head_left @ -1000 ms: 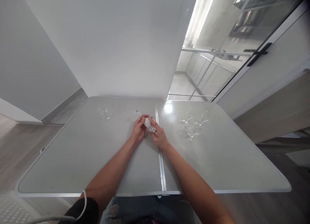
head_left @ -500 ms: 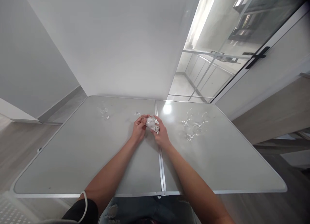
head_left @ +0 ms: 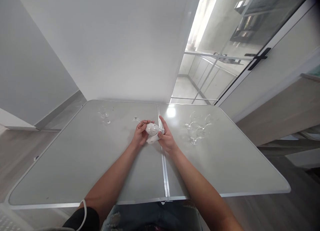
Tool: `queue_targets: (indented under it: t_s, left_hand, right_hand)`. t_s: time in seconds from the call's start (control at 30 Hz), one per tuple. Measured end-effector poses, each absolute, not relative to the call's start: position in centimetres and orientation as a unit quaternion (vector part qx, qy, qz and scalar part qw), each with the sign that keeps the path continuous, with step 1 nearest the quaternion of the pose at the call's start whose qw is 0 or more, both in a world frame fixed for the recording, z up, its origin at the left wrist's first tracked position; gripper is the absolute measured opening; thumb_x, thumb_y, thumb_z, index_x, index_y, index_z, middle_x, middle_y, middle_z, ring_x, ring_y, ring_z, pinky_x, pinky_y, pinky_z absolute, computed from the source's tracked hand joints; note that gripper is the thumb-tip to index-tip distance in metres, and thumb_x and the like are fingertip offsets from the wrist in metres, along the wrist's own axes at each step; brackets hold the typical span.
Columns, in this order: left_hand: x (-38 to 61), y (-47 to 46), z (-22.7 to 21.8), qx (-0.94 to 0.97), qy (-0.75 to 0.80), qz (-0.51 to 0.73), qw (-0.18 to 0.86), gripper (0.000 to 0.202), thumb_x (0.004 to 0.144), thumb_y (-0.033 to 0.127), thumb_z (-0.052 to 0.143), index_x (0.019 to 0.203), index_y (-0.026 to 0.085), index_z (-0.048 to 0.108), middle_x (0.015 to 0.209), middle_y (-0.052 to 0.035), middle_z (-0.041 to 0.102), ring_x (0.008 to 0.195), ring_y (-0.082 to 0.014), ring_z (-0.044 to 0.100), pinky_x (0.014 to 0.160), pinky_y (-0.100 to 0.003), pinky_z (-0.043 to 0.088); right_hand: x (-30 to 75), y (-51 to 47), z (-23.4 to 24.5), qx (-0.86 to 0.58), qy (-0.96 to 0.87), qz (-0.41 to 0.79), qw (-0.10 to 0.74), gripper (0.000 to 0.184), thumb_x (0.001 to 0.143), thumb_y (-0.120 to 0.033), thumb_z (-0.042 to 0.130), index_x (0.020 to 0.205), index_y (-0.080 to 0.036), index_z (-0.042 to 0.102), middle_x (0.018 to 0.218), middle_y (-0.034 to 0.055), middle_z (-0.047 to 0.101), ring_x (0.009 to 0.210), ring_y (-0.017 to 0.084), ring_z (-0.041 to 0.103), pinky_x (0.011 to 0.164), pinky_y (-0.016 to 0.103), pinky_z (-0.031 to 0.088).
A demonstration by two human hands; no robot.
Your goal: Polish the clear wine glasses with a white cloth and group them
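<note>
- Glass (head_left: 151,127): between the hands over the worktop (head_left: 100,157), foot (head_left: 136,118) toward ten o'clock
- Left hand (head_left: 140,132): fingers closed round the bowl's narrow end
- Right hand (head_left: 167,139), at four o'clock: fingers gripping the cloth (head_left: 152,139) (soft, it seems)
- Probably light, stiff, slippery, easily cracked; cradle the bowl, don't wrench the foot

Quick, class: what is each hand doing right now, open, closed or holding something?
Left hand: closed, holding a stemmed glass.
Right hand: holding a white cloth at the glass's bowl, fingers partly spread.
</note>
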State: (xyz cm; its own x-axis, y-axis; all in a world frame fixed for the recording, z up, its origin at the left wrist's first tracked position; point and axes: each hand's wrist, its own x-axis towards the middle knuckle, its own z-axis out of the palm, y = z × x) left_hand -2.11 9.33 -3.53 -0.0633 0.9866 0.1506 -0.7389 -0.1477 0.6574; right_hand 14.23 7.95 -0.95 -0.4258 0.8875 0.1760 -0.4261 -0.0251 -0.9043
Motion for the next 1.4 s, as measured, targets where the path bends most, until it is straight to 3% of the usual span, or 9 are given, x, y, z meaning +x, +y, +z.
queue_targets:
  t_s: [0.13, 0.23, 0.47, 0.6, 0.7, 0.87, 1.07, 1.23, 1.4]
  left_hand:
    - [-2.2, 9.4, -3.8, 0.29, 0.209, 0.699, 0.619, 0.03, 0.072, 0.039, 0.087, 0.09, 0.024, 0.07, 0.106, -0.0027, 0.071, 0.116, -0.0265, 0.066, 0.098, -0.04, 0.052]
    - [-1.8, 9.6, -3.7, 0.294, 0.247, 0.705, 0.597, 0.031, 0.074, 0.041, 0.085, 0.095, 0.022, 0.071, 0.112, -0.0055, 0.071, 0.114, -0.0259, 0.067, 0.093, -0.037, 0.054]
    - [-1.4, 10.4, -4.6, 0.291, 0.369, 0.702, 0.535, 0.037, 0.08, 0.053, 0.077, 0.089, 0.017, 0.075, 0.11, -0.007, 0.073, 0.079, -0.0138, 0.066, 0.066, -0.026, 0.051]
    - [-1.5, 10.4, -4.4, 0.263, 0.343, 0.727, 0.533, 0.04, 0.081, 0.057, 0.074, 0.082, 0.017, 0.071, 0.092, -0.0051, 0.073, 0.08, -0.0147, 0.066, 0.073, -0.027, 0.052]
    - [-1.2, 9.9, -3.2, 0.3, 0.268, 0.718, 0.569, 0.029, 0.083, 0.048, 0.076, 0.095, 0.021, 0.072, 0.116, -0.0068, 0.071, 0.112, -0.0218, 0.065, 0.093, -0.032, 0.051]
    - [-0.7, 9.0, -2.0, 0.38, 0.235, 0.663, 0.601, 0.04, 0.078, 0.036, 0.083, 0.113, 0.021, 0.071, 0.138, -0.0127, 0.062, 0.134, -0.0275, 0.053, 0.104, -0.036, 0.045]
    - [-0.8, 9.7, -3.5, 0.354, 0.328, 0.68, 0.552, 0.04, 0.076, 0.046, 0.082, 0.102, 0.017, 0.074, 0.118, -0.0115, 0.071, 0.096, -0.0209, 0.068, 0.08, -0.03, 0.052]
    - [-1.2, 10.2, -4.3, 0.303, 0.356, 0.702, 0.538, 0.037, 0.078, 0.051, 0.079, 0.076, 0.017, 0.063, 0.069, 0.002, 0.061, 0.059, -0.0098, 0.055, 0.057, -0.022, 0.043]
    - [-1.0, 9.4, -3.1, 0.302, 0.274, 0.712, 0.572, 0.031, 0.084, 0.049, 0.074, 0.086, 0.02, 0.063, 0.094, -0.0028, 0.069, 0.083, -0.0143, 0.066, 0.073, -0.025, 0.051]
  right_hand:
    - [14.3, 8.0, -0.7, -0.221, -0.54, 0.671, 0.458, 0.09, 0.085, -0.047, 0.074, 0.159, -0.029, 0.026, 0.115, 0.0056, 0.07, 0.095, 0.021, 0.068, 0.084, 0.034, 0.055]
    - [14.3, 8.3, -1.2, -0.268, -0.666, 0.528, 0.454, 0.086, 0.089, -0.036, 0.07, 0.161, -0.031, 0.023, 0.122, 0.0057, 0.07, 0.108, 0.024, 0.066, 0.1, 0.042, 0.05]
    - [14.2, 9.0, -2.1, -0.306, -0.861, 0.199, 0.354, 0.068, 0.091, -0.007, 0.048, 0.154, -0.034, 0.041, 0.134, 0.0071, 0.066, 0.129, 0.024, 0.058, 0.124, 0.057, 0.009]
    - [13.7, 8.9, -2.4, -0.318, -0.763, 0.327, 0.458, 0.051, 0.094, -0.023, 0.057, 0.145, -0.032, 0.051, 0.132, 0.0063, 0.067, 0.116, 0.024, 0.064, 0.116, 0.052, 0.033]
    - [13.5, 9.2, -2.8, -0.333, -0.568, 0.533, 0.532, 0.053, 0.091, -0.04, 0.067, 0.141, -0.029, 0.052, 0.107, 0.0043, 0.072, 0.092, 0.021, 0.067, 0.089, 0.04, 0.054]
    - [14.3, 10.0, -2.8, -0.293, -0.365, 0.696, 0.544, 0.068, 0.082, -0.047, 0.076, 0.141, -0.028, 0.049, 0.093, 0.0012, 0.069, 0.081, 0.019, 0.067, 0.071, 0.032, 0.055]
    - [15.0, 9.8, -2.6, -0.317, -0.612, 0.513, 0.512, 0.078, 0.083, -0.04, 0.076, 0.152, -0.028, 0.039, 0.108, 0.0053, 0.072, 0.092, 0.022, 0.067, 0.092, 0.041, 0.053]
    - [13.9, 9.1, -2.8, -0.272, -0.82, 0.294, 0.41, 0.052, 0.091, -0.024, 0.061, 0.141, -0.034, 0.056, 0.123, 0.0056, 0.07, 0.107, 0.023, 0.066, 0.121, 0.054, 0.026]
    - [13.1, 8.8, -2.6, -0.318, -0.68, 0.419, 0.511, 0.045, 0.087, -0.033, 0.07, 0.132, -0.031, 0.061, 0.108, 0.0044, 0.071, 0.092, 0.022, 0.066, 0.1, 0.043, 0.049]
